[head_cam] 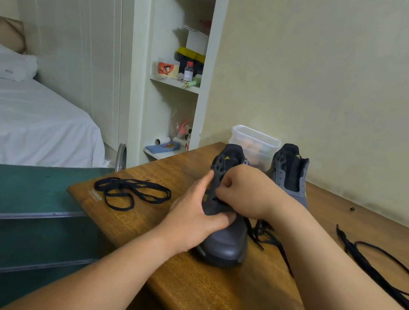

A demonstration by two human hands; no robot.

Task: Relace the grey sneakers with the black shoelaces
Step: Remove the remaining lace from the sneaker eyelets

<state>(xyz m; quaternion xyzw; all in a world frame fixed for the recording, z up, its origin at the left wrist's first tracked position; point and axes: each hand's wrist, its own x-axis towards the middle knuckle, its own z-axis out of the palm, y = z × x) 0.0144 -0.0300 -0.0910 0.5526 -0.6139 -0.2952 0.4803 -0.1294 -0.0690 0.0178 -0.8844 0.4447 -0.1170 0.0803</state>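
One sneaker (225,246), set on the table (201,291), is gripped by the left hand (193,213) for steadiness, so the lace (263,233) can be pinched at its eyelets by the curled right hand (246,189).

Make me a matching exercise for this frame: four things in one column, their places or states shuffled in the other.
Things:
1. near sneaker
2. far sneaker
3. loose lace
4. working lace

Places or states:
A. pinched by right hand at the eyelets
B. standing untouched beside container
C. gripped by left hand
D. lying on table, left of both hands

Pairs: 1-C, 2-B, 3-D, 4-A
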